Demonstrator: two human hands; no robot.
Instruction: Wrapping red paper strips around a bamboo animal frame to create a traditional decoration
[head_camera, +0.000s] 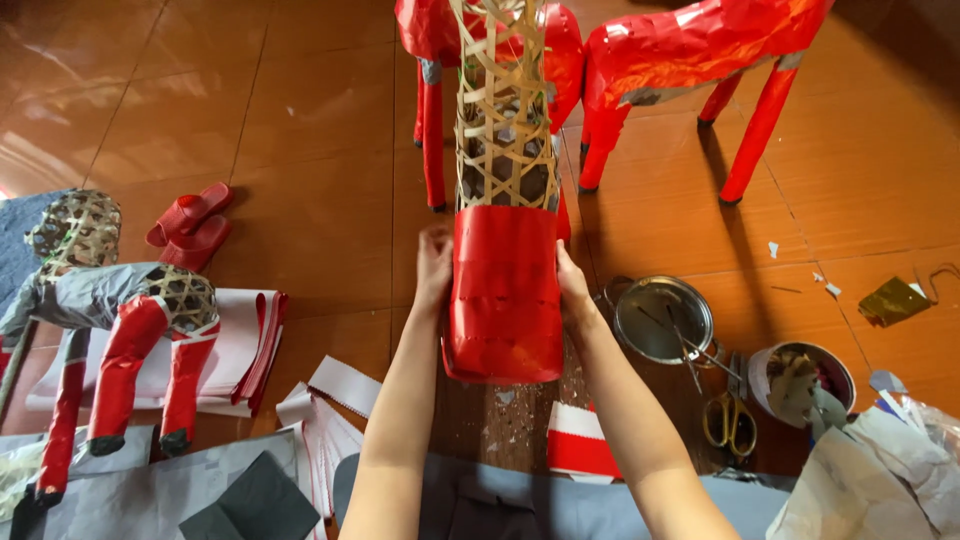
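Directly ahead: woven bamboo frame (505, 110), its near end wrapped in red paper (505, 300), held between both hands above the floor (300, 120).
Long axis: runs straight away from the person, wrapped end nearest.
Left hand (433, 265): pressed flat on the wrap's left side.
Right hand (572, 285): pressed flat on its right side; both equally near.
Paper stock: red-and-white sheets (250, 345) lower left, grey sheets (150, 490) nearest.
Right: metal bowl (662, 318), yellow-handled scissors (730, 420).
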